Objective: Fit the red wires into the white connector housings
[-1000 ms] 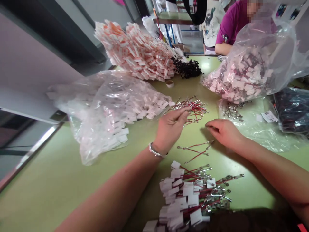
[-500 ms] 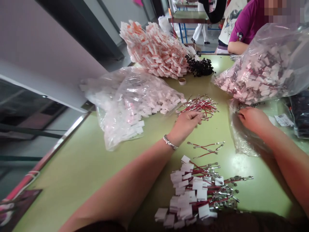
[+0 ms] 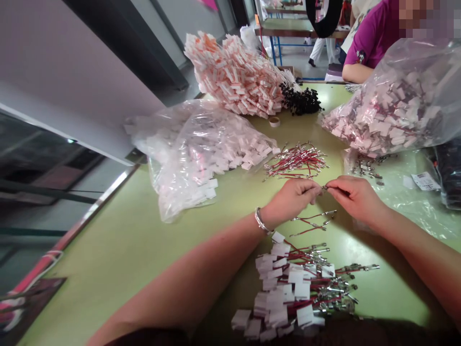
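My left hand (image 3: 293, 198) and my right hand (image 3: 355, 194) meet fingertip to fingertip over the green table (image 3: 144, 240), both pinched on small parts; the left seems to hold a thin red wire, the right a small metal clip. Just behind them lies a loose heap of red wires with metal ends (image 3: 295, 161). Two or three single red wires (image 3: 313, 222) lie right below my hands. Near my body sits a pile of finished red wires with white tags and clips (image 3: 291, 286). A silver bracelet circles my left wrist.
An open clear bag of white tags (image 3: 201, 149) lies at left, a big bundle of orange-white tags (image 3: 234, 74) with black ends (image 3: 300, 101) behind it. At right, another full clear bag (image 3: 392, 108) and loose metal clips (image 3: 365, 166) on plastic. A person in purple (image 3: 370, 38) sits across.
My left hand left the red wire heap and came toward me. My right hand came back from the clips by the bag. Both now meet, pinched together at the centre.
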Demonstrator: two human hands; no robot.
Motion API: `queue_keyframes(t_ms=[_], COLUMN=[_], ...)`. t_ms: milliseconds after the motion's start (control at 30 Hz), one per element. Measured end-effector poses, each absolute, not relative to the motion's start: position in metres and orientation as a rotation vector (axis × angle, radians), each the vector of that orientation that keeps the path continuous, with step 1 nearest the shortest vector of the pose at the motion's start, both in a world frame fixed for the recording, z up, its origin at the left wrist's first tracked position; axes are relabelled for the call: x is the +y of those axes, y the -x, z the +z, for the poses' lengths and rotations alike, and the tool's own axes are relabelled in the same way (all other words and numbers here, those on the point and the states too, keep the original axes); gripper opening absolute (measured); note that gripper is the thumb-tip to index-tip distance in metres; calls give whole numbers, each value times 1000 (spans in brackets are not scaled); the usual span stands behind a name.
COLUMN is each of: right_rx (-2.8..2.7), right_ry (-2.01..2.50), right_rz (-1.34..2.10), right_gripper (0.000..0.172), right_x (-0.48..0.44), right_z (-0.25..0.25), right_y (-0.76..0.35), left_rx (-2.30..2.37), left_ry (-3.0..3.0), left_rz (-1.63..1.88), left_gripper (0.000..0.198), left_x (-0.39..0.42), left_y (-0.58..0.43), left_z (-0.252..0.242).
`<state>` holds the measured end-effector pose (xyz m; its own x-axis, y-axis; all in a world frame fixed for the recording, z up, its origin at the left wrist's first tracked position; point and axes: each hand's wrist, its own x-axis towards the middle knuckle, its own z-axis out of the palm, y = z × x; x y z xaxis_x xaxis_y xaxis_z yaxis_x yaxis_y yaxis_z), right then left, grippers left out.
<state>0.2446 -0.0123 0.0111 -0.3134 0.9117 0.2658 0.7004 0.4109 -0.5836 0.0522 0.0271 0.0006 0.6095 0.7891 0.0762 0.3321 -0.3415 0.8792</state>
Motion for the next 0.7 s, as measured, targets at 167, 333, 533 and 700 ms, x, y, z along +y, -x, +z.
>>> queue_keyframes(t_ms=[167,333,533,700], right_rx=[-2227,-2167,-2173,-2335], right_ry=[1428,1627,1634,1604], right_rz=[671,802,808,769], right_gripper=[19,20,22,26], right_x=[-17,-21,-15,-10], right_z=[19,18,24,32], right_y=[-247,-239,-243,-251], left_rx=[742,712,784,1329], left_ry=[-2577,-2800,-2590,-2561], left_rz=[622,431,587,572], left_gripper=[30,33,27,20], left_x=[28,23,44,70], left_y=[-46,-47,-43,-34], left_z=[-12,-16,-3,-14])
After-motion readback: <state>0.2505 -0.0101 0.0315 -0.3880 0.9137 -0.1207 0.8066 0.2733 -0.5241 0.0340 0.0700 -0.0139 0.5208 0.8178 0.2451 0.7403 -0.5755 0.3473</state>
